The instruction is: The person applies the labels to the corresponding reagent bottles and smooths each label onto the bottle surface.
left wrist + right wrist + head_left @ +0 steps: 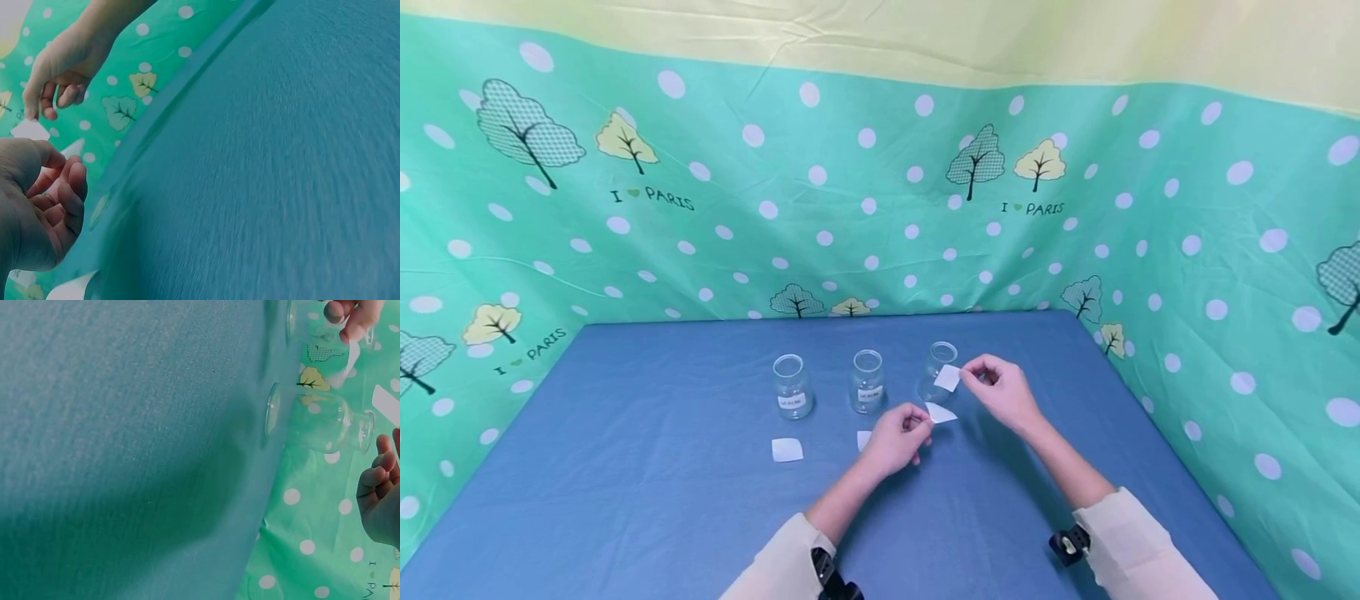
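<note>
In the head view my right hand (1006, 396) pinches a small white square label (948, 377) by its right edge, in front of the rightmost glass jar (929, 390). Whether the label touches the glass, I cannot tell. Lower and to the left, my left hand (893, 440) holds a white piece of paper (941, 413) between thumb and index finger. That jar (312, 419) stands upright, bare of any visible label in the right wrist view. Printed white labels sit on the front of the left jar (792, 385) and the middle jar (867, 377).
One white paper square (787, 450) lies in front of the left jar. Another paper piece (863, 439) lies before the middle jar, partly hidden by my left hand. A blue cloth (647, 467) covers the table, and a green dotted curtain (865, 225) hangs behind.
</note>
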A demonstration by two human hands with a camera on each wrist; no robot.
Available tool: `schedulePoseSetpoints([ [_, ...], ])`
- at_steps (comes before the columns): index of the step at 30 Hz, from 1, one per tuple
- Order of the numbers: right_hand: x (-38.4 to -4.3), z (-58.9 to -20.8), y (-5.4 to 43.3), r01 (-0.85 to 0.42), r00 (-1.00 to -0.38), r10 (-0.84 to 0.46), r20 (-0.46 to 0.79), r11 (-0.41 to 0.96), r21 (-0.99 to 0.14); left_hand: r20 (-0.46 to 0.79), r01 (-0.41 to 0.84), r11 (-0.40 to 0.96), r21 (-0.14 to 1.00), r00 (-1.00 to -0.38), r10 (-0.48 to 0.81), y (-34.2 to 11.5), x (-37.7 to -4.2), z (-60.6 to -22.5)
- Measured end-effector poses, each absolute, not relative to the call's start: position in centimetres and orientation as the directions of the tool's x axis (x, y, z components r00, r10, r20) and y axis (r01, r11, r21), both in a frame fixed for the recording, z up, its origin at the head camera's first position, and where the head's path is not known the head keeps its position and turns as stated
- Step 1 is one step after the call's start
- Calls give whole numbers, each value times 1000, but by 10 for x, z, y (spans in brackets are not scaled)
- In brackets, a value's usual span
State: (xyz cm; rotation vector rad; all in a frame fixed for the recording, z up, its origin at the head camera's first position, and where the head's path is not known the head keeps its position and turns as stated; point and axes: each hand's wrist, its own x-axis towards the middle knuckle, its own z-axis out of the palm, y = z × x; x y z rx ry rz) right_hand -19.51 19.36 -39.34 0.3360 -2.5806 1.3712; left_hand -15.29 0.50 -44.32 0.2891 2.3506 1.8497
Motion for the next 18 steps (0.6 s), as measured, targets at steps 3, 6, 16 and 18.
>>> schedulePoseSetpoints([
  [3,-194,-394,194,-289,-955,-110,275,545,-787,-9,54,244,968,-968,250,12,-152,-443],
  [6,-194,-394,194,-285,-957,-111,269,541,-791,-19,53,266,962,-965,260,18,-151,-444],
  [16,-194,-400,191,-277,-960,-123,252,542,-793,-79,1,371,929,-976,201,24,-151,-455],
  [18,-194,-401,191,-277,-960,-123,252,541,-794,-87,-6,401,916,-979,184,23,-150,-456],
])
